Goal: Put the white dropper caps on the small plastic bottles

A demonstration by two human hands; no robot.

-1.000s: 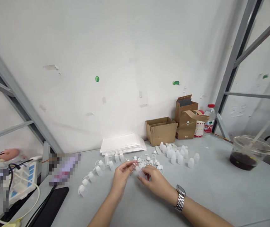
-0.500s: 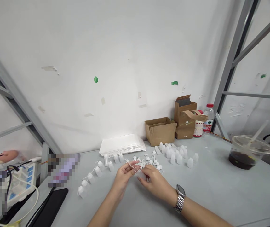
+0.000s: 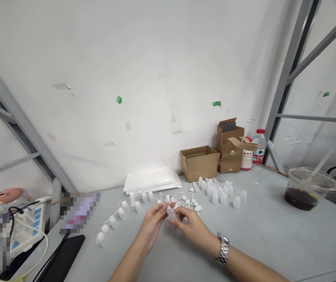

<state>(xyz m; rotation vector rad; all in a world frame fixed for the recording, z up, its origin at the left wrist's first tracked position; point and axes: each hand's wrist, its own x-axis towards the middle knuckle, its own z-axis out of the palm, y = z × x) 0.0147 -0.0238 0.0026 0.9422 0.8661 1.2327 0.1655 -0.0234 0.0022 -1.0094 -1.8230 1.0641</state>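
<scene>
A small translucent plastic bottle (image 3: 172, 214) is tilted between my hands above the grey table, its top toward the left. My right hand (image 3: 193, 224) pinches the bottle's body between thumb and fingers. At the bottle's top, my left hand (image 3: 155, 219) is closed on a white cap, mostly hidden by the fingers. Just beyond lies a loose pile of white caps with thin straps (image 3: 189, 200). Capped bottles (image 3: 122, 212) stand in a curved row on the left. To the right, a cluster of several bottles without strapped caps (image 3: 215, 192) stands on the table.
White flat sheets (image 3: 153, 179) are stacked by the wall. Behind the bottles stand a cardboard box (image 3: 200, 166), a brown paper bag (image 3: 231, 154) and a water bottle (image 3: 258, 147). A drink cup with a straw (image 3: 306, 192) is at right, a power strip (image 3: 28, 225) at left.
The held bottle has turned in my fingers, so more of its clear body shows. My right wrist has rotated slightly; the left hand has barely shifted.
</scene>
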